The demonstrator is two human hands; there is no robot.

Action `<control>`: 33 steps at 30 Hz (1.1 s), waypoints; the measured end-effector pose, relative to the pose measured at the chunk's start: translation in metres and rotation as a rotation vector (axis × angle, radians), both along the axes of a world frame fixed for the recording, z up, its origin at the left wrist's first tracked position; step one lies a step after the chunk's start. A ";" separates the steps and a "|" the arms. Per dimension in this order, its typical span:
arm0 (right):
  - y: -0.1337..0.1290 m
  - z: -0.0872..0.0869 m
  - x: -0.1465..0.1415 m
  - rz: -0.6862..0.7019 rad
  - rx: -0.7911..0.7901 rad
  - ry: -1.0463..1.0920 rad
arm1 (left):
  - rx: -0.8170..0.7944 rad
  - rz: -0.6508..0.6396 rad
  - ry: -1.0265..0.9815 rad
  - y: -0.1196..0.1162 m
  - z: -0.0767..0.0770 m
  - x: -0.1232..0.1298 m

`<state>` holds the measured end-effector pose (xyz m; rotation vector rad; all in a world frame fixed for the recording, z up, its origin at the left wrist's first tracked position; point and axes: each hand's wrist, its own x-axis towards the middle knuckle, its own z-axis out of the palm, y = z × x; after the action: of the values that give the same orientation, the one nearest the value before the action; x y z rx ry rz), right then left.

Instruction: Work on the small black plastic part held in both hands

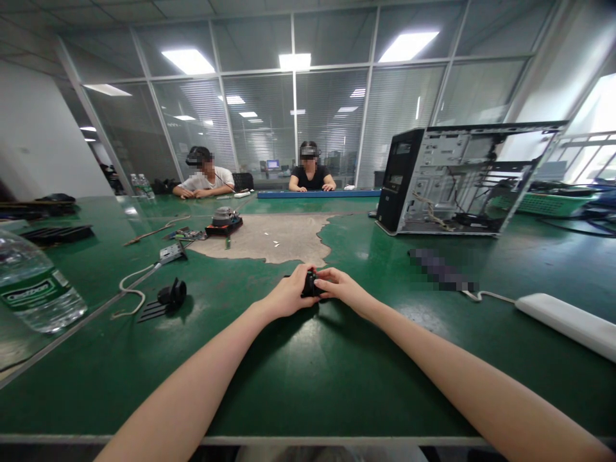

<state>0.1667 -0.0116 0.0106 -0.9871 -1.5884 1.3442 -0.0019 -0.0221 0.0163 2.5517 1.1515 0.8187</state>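
Note:
Above the green tabletop (298,385), a small black part (308,286) is held between my two hands. My left hand (289,295) has its fingers curled around the part's left side. On the other side my right hand (341,289) pinches it with thumb and fingers. The fingers cover much of the part, so its exact kind does not show. To the left lies a black round plastic piece (172,293) with flat prongs. Behind it is a small metal bracket (172,253) with a pale cable (139,292).
An opened computer case (409,183) stands at the right. A white power strip (568,317) and a blurred dark object (437,269) lie nearer. A water bottle (36,282) is at left. Farther back sits a fan-like unit (224,219). Two people sit across the table.

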 end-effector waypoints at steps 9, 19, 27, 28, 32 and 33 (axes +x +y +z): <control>-0.007 0.007 0.000 0.040 0.072 0.051 | -0.015 0.015 0.011 -0.001 0.003 0.001; -0.004 0.003 0.001 0.023 0.018 0.009 | -0.016 0.013 0.002 -0.002 0.003 0.001; -0.007 0.007 0.000 0.045 0.089 0.032 | -0.015 0.016 0.018 -0.002 0.002 0.001; -0.005 0.005 0.000 0.034 0.081 0.032 | -0.018 0.016 0.014 -0.001 0.002 0.002; 0.000 -0.001 0.000 0.011 0.029 0.017 | -0.027 0.018 0.002 -0.001 0.002 0.002; 0.000 -0.002 0.000 0.014 0.020 0.006 | -0.028 0.018 0.002 -0.002 0.002 0.001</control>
<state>0.1671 -0.0118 0.0090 -0.9603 -1.6040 1.3367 -0.0004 -0.0237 0.0182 2.5234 1.1805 0.7987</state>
